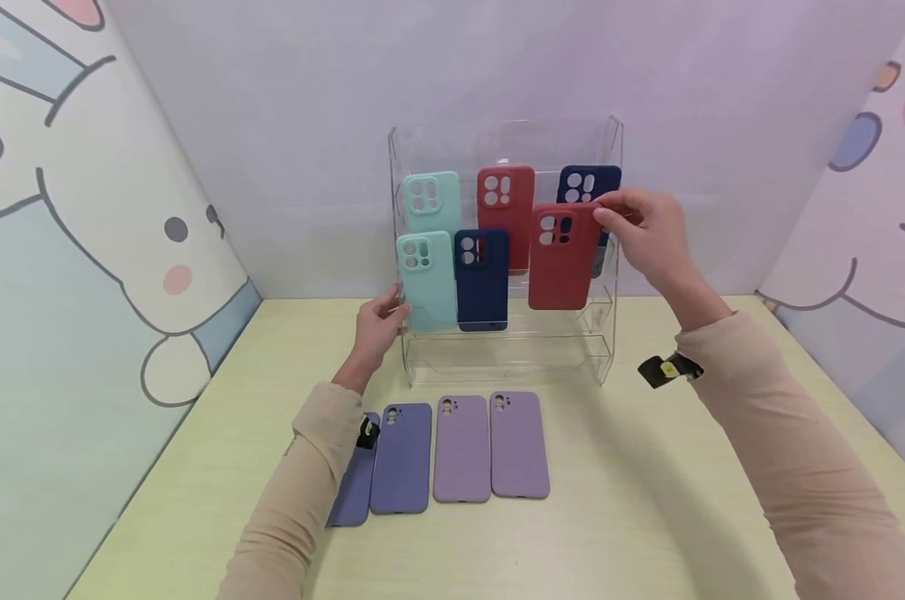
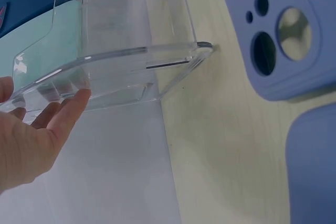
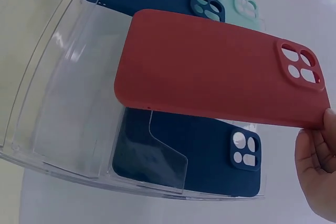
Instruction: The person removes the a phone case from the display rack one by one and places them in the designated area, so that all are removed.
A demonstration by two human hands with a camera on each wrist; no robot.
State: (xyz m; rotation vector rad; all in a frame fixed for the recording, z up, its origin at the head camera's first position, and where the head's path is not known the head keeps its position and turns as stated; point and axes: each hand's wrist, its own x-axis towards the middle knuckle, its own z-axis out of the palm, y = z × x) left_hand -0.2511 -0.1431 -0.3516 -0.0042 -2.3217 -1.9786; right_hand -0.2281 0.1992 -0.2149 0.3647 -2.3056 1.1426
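- Head view: upper right of centre, the right hand (image 1: 647,237) pinches a red case (image 1: 565,267) by its top corner, before the clear rack (image 1: 508,354); the left hand (image 1: 378,327) grips the rack's left edge. Steady bracing and an upright, unhurried case should serve best.
- Left wrist view: lower left, fingers (image 2: 71,113) touch glossy, rigid-looking plastic.
- Right wrist view: mid-frame, the case looks matte, thin, round-cornered.
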